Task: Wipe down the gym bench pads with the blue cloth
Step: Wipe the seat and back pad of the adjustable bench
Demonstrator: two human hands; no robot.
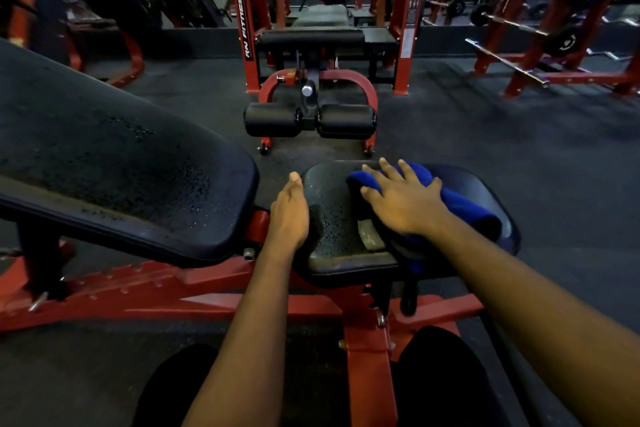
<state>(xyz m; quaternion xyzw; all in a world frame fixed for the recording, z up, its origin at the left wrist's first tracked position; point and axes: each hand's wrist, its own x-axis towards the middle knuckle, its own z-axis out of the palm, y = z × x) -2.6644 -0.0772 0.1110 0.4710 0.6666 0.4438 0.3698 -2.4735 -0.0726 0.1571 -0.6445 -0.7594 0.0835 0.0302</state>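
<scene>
Blue cloth (460, 208): we find it bunched on the right half of the seat pad, about three o'clock from the middle of our view, one end trailing off toward four o'clock.
Right hand (405, 201): it lies flat on the cloth, fingers (388, 168) straight and spread. We are pressing the cloth down, not gripping it.
Seat pad (332, 218): black, and beaded with droplets across its left half. The part at three o'clock beyond the cloth looks smooth to us. A pale worn patch (370, 236) sits just beside the heel of the right hand.
Left hand (289, 215): it rests against the pad's nine o'clock edge with its fingers straight and together, holding nothing. We judge it is steadying the bench.
Step in hand: we are wiping the seat, and the wet strip lies between our two hands.
Doing it well: we should sweep toward nine o'clock with the palm flat and the strokes overlapping. The cloth should spread wide under the fingers so it does not roll up. We go lightly over the worn patch so the cloth does not snag on it.
Left hand's part: we lift it clear as the cloth reaches that edge, or a strip stays wet.
Back pad (121, 156): long and tilted, out at nine to ten o'clock, and speckled with droplets. It looks unwiped to us, so it comes next.
Red frame (214, 291): it runs under both pads at six to eight o'clock.
Roller machine (308, 120): at twelve o'clock, well apart across the floor.
</scene>
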